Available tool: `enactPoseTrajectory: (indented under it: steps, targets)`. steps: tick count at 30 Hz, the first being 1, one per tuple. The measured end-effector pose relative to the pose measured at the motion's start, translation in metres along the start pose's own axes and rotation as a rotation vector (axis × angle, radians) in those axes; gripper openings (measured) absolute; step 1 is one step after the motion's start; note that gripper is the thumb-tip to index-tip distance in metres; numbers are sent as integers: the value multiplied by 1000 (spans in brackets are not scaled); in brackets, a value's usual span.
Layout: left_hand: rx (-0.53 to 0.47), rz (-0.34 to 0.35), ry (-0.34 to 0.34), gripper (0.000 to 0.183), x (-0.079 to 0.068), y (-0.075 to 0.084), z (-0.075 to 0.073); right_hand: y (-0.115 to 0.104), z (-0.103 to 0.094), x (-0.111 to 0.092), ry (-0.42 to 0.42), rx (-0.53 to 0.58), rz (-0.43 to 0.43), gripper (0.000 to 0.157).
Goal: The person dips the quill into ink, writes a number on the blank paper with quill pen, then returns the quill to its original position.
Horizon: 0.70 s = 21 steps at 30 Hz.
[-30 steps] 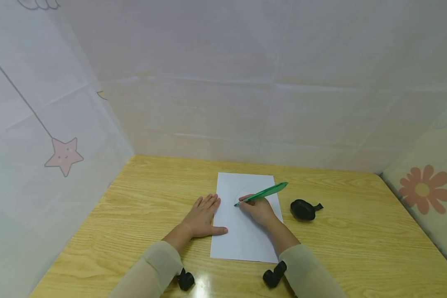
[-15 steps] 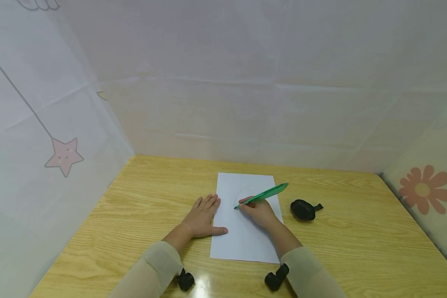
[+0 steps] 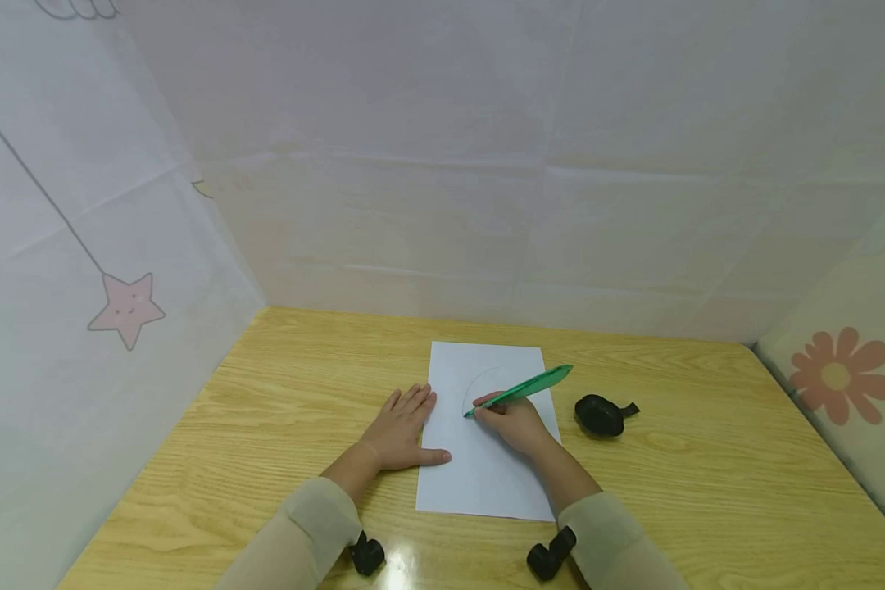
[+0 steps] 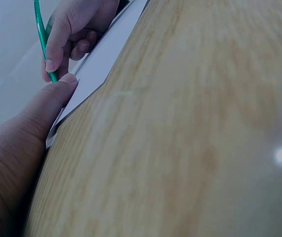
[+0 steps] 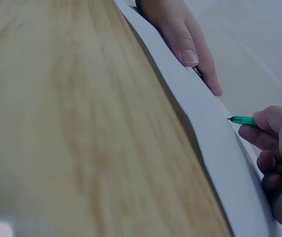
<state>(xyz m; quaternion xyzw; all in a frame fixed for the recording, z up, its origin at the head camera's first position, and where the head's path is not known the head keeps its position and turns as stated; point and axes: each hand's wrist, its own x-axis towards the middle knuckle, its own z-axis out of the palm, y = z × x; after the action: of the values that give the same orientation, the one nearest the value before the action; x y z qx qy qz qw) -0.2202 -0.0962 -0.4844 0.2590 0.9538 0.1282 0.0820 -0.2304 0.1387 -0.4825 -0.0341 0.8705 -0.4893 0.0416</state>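
Note:
A white sheet of paper (image 3: 472,483) lies on the wooden table, bearing a thin curved line on its upper half. My right hand (image 3: 515,424) pinches a green pen (image 3: 533,385) with a feather-shaped upper end. Its dark tip meets the paper at the lower end of the curve; the right wrist view shows the pen tip (image 5: 240,120) close to the sheet. My left hand (image 3: 400,434) rests flat with fingers straight, across the paper's left edge. In the left wrist view its thumb (image 4: 50,101) lies along the sheet.
A small black dish-like object (image 3: 600,415) with a short tab sits right of the paper. Wood-grain table (image 3: 288,385) surrounds the sheet. Pale printed cloth (image 3: 442,213) hangs behind and at both sides. Black wrist devices (image 3: 367,555) are worn at the cuffs.
My right hand and the pen have moved slightly toward me, and the curved line on the paper has grown longer downward. My left hand has stayed in place.

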Motion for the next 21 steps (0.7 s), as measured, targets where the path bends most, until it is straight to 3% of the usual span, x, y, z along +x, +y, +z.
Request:
enactPoseTrajectory:
  steps: [21]
  targets:
    - [-5, -2, -5, 105, 0, 1, -1, 1, -2, -9, -11, -22, 10, 12]
